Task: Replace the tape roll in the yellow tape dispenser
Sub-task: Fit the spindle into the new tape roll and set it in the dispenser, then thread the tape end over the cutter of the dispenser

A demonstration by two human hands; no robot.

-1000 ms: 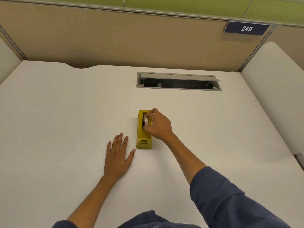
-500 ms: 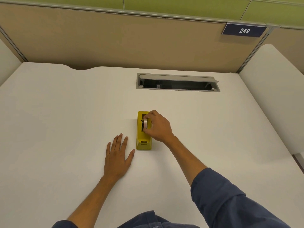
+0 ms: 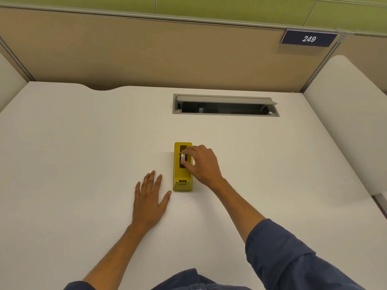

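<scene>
Her right hand (image 3: 202,164) pinches the tape roll (image 3: 183,158) seated in the yellow dispenser (image 3: 182,181); left hand (image 3: 149,198) lies flat, fingers spread, just beside it.

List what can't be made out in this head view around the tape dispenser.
- Tape roll: mostly covered by the right hand; how much tape is left can't be told.
- Yellow tape dispenser: its right side is behind that hand; cutter blade too small.
- Cable tray opening: contents dark, under its raised lid.
</scene>
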